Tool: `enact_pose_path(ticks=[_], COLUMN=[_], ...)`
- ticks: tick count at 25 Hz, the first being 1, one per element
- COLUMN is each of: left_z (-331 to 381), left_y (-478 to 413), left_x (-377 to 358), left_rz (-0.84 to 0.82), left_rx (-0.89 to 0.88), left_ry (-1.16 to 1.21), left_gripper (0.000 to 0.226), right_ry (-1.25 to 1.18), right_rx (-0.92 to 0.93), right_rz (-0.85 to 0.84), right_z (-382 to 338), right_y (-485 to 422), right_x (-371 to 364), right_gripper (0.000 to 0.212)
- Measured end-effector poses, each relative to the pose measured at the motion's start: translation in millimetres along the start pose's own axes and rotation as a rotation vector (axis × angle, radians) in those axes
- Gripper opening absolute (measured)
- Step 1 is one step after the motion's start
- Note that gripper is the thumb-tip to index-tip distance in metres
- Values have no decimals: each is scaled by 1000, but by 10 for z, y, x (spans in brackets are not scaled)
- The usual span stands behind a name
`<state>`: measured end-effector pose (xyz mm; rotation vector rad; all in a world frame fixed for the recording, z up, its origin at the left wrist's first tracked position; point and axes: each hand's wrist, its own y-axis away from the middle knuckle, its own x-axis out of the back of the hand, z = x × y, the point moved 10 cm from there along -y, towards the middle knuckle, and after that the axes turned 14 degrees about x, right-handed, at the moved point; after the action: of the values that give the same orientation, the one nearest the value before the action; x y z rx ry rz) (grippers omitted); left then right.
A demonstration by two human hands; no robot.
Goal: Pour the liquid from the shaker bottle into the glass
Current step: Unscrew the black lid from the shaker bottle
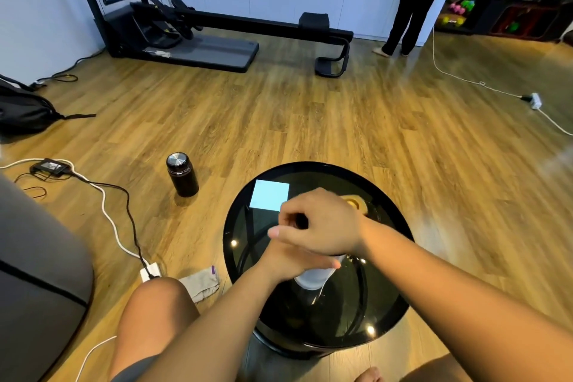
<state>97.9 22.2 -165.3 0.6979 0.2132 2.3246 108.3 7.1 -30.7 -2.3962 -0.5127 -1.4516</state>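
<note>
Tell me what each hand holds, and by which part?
The left hand grips the shaker bottle around its upper body. The right hand closes over its top, seemingly on the hidden lid.

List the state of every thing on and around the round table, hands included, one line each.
shaker bottle: upright on the table, gripped, top hidden
left hand: wrapped around the bottle
right hand: closed over the bottle's top
black flask: upright on the floor, capped
blue paper: flat on the glass table
</note>
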Motion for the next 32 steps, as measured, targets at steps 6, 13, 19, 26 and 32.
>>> enact_pose_path(ticks=[6,13,19,26,32], left_z=[28,99,45,27,142], left_y=[-34,29,-28,-8,60], left_x=[106,14,85,87,57], left_rz=[57,21,39,39,24], left_rx=[-2,-84,-16,-17,-64], left_ry=[13,-30,20,69,12], left_gripper=[101,103,104,106,105], right_ry=[375,-60,394,69,18], right_rx=[-368,-32,-408,-208,-115], right_rz=[28,139,-11,197,56], right_z=[592,-3,562,317,78], right_y=[265,-32,270,132,17], right_x=[459,123,316,457,85], right_gripper=[48,50,67,49,44])
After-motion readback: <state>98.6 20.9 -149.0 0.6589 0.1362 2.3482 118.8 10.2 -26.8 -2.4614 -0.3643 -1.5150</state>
